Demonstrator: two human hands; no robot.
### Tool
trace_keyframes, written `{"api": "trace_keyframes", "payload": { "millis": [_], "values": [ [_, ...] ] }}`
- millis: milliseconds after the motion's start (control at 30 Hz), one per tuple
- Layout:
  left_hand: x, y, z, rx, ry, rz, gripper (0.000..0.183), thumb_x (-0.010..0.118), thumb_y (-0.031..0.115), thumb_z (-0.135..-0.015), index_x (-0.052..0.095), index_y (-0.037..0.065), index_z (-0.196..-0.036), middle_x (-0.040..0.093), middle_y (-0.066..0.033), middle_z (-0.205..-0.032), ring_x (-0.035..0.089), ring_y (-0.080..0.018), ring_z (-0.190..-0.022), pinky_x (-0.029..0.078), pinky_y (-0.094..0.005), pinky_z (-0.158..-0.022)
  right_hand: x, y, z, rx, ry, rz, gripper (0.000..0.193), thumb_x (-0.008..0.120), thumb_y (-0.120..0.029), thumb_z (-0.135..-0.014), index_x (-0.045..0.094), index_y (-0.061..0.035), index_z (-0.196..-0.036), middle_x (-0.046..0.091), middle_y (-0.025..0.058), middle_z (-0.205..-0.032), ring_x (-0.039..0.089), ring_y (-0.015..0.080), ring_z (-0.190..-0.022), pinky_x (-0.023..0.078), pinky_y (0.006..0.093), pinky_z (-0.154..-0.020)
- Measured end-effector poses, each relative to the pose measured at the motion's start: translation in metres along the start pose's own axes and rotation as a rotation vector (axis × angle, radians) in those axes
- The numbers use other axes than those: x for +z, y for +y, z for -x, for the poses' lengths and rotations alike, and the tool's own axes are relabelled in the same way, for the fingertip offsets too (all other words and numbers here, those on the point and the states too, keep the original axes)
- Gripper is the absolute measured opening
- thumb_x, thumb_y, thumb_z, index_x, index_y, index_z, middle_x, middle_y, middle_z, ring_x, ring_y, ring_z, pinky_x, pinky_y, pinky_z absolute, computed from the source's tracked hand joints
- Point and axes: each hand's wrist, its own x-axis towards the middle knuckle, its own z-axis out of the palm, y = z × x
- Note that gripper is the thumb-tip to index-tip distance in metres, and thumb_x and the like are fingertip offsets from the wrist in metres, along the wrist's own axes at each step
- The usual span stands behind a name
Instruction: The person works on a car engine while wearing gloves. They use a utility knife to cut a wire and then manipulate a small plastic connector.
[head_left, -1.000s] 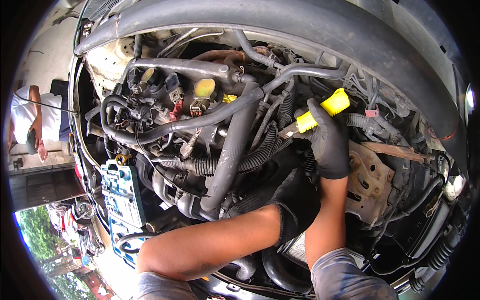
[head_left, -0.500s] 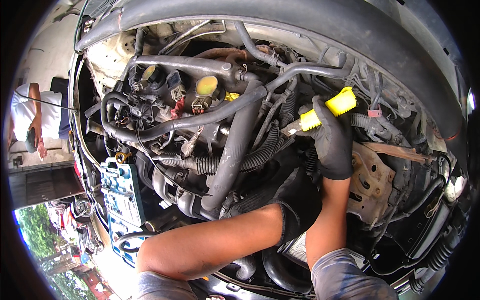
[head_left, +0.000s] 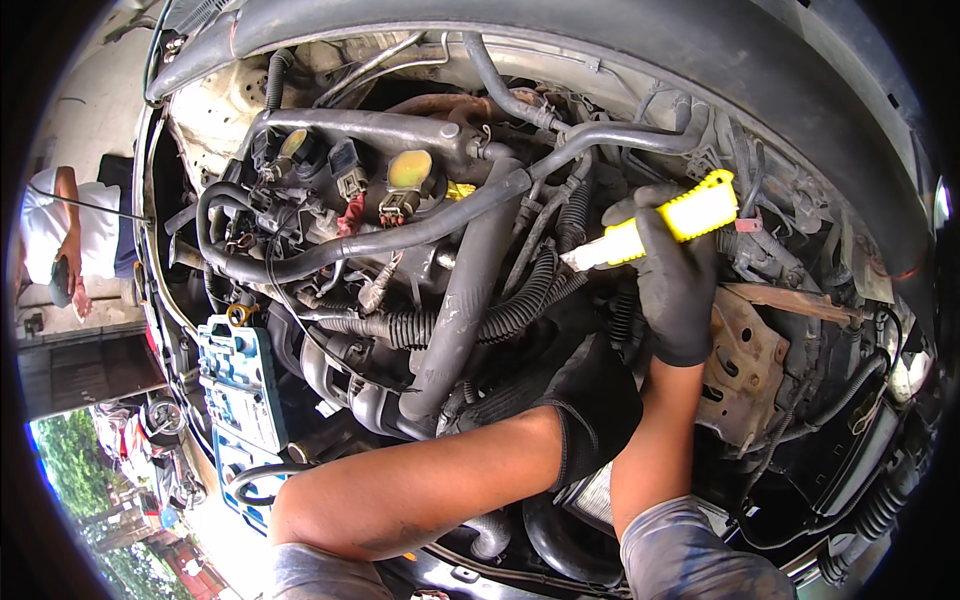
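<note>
- A broad dark bar [head_left: 700,70] curved over the top of the engine bay, and a blue tool case [head_left: 243,385] sat at its left edge
- Farther left, a person [head_left: 95,235] in a white top was partly in view, with a motorcycle [head_left: 165,420] lower down
- A dark hose [head_left: 400,238], a thick grey pipe [head_left: 465,300] and a corrugated sleeve [head_left: 540,292] crowded the middle, while a rusty bracket [head_left: 742,365] stood beside the right wrist
- The left forearm [head_left: 420,490] crossed the lower middle, hiding parts behind it
- The yellow knife [head_left: 702,208] was right of the thick grey pipe, its ribbed handle tilted up to the right and partly washed out by glare; its blade pointed left and slightly down at the corrugated sleeve, contact impossible to tell
- The right hand [head_left: 677,290], black-gloved, was wrapped around the handle, its forearm rising steeply
- The left hand [head_left: 560,380], also black-gloved, bent leftward among dark parts; how far its fingers were spread, or what they held, could not be told
</note>
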Motion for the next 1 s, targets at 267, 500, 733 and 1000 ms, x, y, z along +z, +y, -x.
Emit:
{"api": "trace_keyframes", "payload": {
  "millis": [267, 500, 733, 1000],
  "values": [
    [-0.006, 0.000, 0.003, -0.010, -0.001, -0.022, 0.022, 0.067, 0.020, -0.085, 0.080, 0.005, -0.095, 0.075, -0.0120, -0.097, 0.068, -0.0320, -0.096, 0.047, -0.0465, -0.080, -0.001, -0.003, -0.003, 0.050, 0.000, 0.036, 0.018, 0.066, -0.005, -0.103, 0.062, 0.0004, -0.120, 0.074, 0.0118, -0.100, 0.063, 0.0099, -0.079, 0.047, 0.0240, -0.065],
    [-0.006, 0.002, 0.001, 0.013, -0.054, -0.048, 0.024, 0.068, 0.020, -0.088, 0.083, 0.006, -0.100, 0.078, -0.0105, -0.099, 0.069, -0.0330, -0.093, 0.046, -0.0516, -0.080, 0.004, -0.003, -0.002, 0.046, 0.001, 0.054, 0.016, 0.066, -0.006, -0.103, 0.063, -0.0011, -0.118, 0.074, 0.0118, -0.099, 0.062, 0.0094, -0.079, 0.047, 0.0237, -0.065],
    [0.009, 0.001, -0.002, 0.000, -0.030, -0.003, 0.026, 0.067, 0.020, -0.090, 0.083, 0.006, -0.105, 0.078, -0.0125, -0.104, 0.069, -0.0342, -0.096, 0.047, -0.0543, -0.081, -0.001, -0.003, -0.002, 0.076, -0.007, 0.007, 0.015, 0.065, -0.004, -0.103, 0.062, -0.0019, -0.117, 0.074, 0.0132, -0.100, 0.069, 0.0157, -0.087, 0.054, 0.0290, -0.073],
    [0.008, 0.002, -0.001, -0.025, 0.014, -0.028, 0.028, 0.066, 0.020, -0.090, 0.081, 0.003, -0.108, 0.076, -0.0146, -0.108, 0.068, -0.0368, -0.104, 0.047, -0.0559, -0.086, -0.001, -0.002, -0.001, 0.066, -0.038, 0.057, 0.019, 0.061, -0.005, -0.104, 0.061, -0.0004, -0.122, 0.072, 0.0202, -0.106, 0.071, 0.0247, -0.093, 0.059, 0.0376, -0.083]
  ]
}}
